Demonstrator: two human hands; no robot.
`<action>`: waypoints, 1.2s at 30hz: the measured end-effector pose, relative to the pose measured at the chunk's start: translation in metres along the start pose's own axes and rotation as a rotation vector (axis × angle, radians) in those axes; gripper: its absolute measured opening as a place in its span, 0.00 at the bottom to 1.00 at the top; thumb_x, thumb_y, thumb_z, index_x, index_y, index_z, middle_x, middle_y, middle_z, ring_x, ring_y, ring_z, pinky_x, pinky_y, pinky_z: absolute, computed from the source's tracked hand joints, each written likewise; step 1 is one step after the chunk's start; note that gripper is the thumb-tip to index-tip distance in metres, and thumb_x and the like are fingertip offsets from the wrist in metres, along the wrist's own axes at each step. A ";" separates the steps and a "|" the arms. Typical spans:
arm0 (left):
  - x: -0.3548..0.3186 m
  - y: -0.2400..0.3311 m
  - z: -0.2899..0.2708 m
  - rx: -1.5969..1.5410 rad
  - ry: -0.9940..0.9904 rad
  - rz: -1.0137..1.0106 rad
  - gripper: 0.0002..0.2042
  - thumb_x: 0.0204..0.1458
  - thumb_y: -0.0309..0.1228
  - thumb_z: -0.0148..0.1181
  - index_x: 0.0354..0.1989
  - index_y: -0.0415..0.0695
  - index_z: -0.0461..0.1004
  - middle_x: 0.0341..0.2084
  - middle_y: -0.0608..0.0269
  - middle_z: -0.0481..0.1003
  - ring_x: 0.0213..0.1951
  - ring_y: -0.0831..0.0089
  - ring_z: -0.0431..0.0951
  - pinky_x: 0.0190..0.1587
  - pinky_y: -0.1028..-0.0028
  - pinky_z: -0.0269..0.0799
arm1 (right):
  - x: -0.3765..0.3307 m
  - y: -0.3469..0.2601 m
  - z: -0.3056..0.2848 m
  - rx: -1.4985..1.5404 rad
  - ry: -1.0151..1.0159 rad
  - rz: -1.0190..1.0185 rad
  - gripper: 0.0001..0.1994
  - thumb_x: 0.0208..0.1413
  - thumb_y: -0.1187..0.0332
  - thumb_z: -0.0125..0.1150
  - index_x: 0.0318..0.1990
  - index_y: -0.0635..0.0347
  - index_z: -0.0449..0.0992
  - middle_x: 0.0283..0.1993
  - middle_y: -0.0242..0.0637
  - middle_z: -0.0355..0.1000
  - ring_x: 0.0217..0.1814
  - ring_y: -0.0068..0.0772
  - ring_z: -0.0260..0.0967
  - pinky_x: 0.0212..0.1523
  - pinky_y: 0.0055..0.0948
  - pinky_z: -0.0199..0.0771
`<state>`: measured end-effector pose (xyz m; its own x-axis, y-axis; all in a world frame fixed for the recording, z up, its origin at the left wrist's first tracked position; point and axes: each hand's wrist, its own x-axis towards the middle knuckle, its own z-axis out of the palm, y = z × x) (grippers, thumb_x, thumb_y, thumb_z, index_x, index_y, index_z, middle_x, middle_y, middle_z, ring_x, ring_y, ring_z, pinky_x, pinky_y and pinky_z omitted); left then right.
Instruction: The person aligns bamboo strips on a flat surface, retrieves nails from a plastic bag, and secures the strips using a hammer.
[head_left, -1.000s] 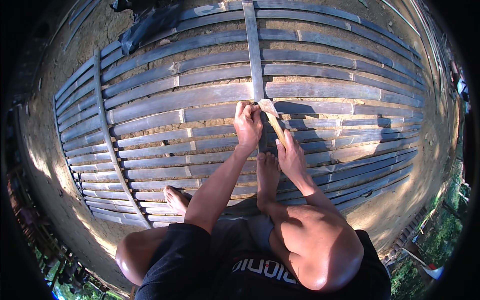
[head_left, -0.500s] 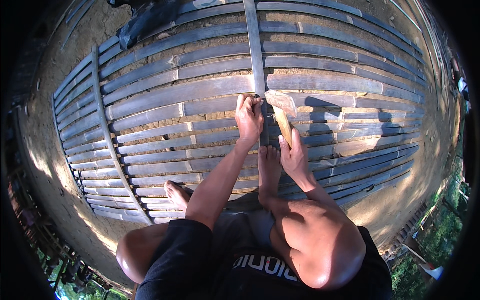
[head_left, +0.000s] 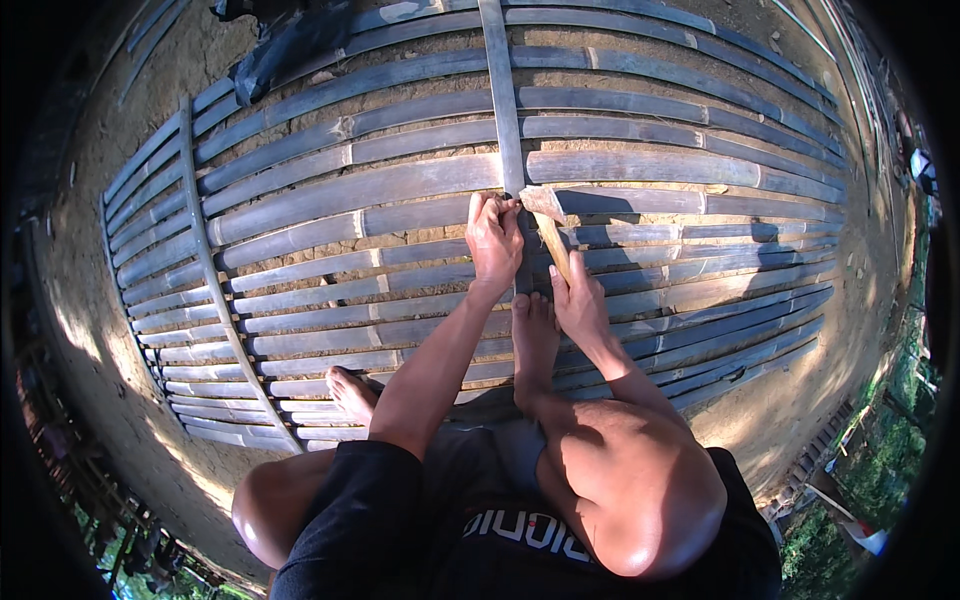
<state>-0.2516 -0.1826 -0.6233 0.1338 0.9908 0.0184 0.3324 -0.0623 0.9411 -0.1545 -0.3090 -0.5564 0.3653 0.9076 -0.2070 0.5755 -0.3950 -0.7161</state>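
A lattice of split bamboo slats [head_left: 420, 170] lies over bare soil, with a lengthwise strip [head_left: 498, 75] crossing the slats at its middle. My left hand [head_left: 494, 240] is closed in a pinch at that strip, its fingertips on something too small to make out. In my right hand [head_left: 583, 305] is a hammer [head_left: 550, 232], gripped by its pale wooden handle. The hammer's blocky, worn brownish head is right beside my left fingertips, over the strip. What lies directly under the head is hidden.
My bare right foot [head_left: 535, 335] presses on the slats just below my hands; my left foot [head_left: 352, 393] rests farther left. Another crosswise strip [head_left: 205, 250] runs along the left side. Dark crumpled sheeting [head_left: 285, 60] lies at the far left edge. Dry soil [head_left: 80, 290] surrounds the lattice.
The hammer head has come down and left, close to my left fingertips, and its shadow has shifted with it. My left hand keeps its pinch in the same spot.
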 end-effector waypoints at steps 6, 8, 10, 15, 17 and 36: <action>0.002 0.001 -0.005 -0.008 -0.041 0.004 0.02 0.54 0.13 0.59 0.32 0.31 0.73 0.36 0.52 0.72 0.34 0.60 0.78 0.41 0.66 0.76 | -0.008 0.006 -0.012 0.089 0.086 0.080 0.12 0.71 0.63 0.53 0.46 0.65 0.65 0.29 0.61 0.71 0.33 0.72 0.70 0.30 0.54 0.67; 0.004 0.002 -0.017 0.142 -0.123 0.032 0.09 0.53 0.18 0.63 0.42 0.36 0.76 0.42 0.52 0.73 0.41 0.56 0.76 0.47 0.62 0.73 | -0.011 0.011 -0.013 0.106 0.152 0.051 0.13 0.71 0.62 0.52 0.46 0.65 0.66 0.30 0.60 0.71 0.33 0.71 0.70 0.31 0.53 0.67; 0.009 0.002 -0.035 0.291 -0.104 0.209 0.15 0.52 0.21 0.65 0.49 0.39 0.76 0.45 0.53 0.73 0.47 0.54 0.74 0.51 0.59 0.70 | -0.011 0.018 -0.014 0.099 0.144 0.089 0.13 0.71 0.61 0.52 0.47 0.64 0.66 0.31 0.60 0.71 0.35 0.71 0.70 0.31 0.51 0.68; 0.030 -0.012 -0.081 0.666 -0.370 0.334 0.24 0.51 0.34 0.70 0.57 0.45 0.73 0.53 0.57 0.72 0.58 0.55 0.68 0.62 0.56 0.62 | -0.009 0.037 -0.019 0.090 0.158 0.161 0.14 0.71 0.59 0.53 0.47 0.63 0.66 0.31 0.60 0.72 0.36 0.71 0.70 0.32 0.52 0.68; 0.034 -0.015 -0.083 0.657 -0.398 0.345 0.24 0.51 0.33 0.70 0.58 0.45 0.73 0.53 0.57 0.71 0.57 0.55 0.68 0.62 0.55 0.62 | -0.009 0.038 -0.020 0.097 0.148 0.168 0.15 0.71 0.58 0.53 0.47 0.63 0.66 0.31 0.60 0.72 0.37 0.72 0.71 0.32 0.52 0.68; 0.033 -0.012 -0.080 0.614 -0.421 0.254 0.25 0.48 0.31 0.71 0.55 0.47 0.70 0.50 0.56 0.69 0.58 0.53 0.66 0.63 0.52 0.58 | -0.066 0.062 -0.009 0.122 0.326 0.398 0.15 0.69 0.58 0.57 0.49 0.62 0.71 0.33 0.52 0.76 0.36 0.59 0.75 0.35 0.48 0.74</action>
<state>-0.3257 -0.1395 -0.6069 0.5764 0.8163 -0.0370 0.6845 -0.4575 0.5676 -0.1361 -0.3950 -0.5809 0.7580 0.5916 -0.2745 0.2636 -0.6629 -0.7007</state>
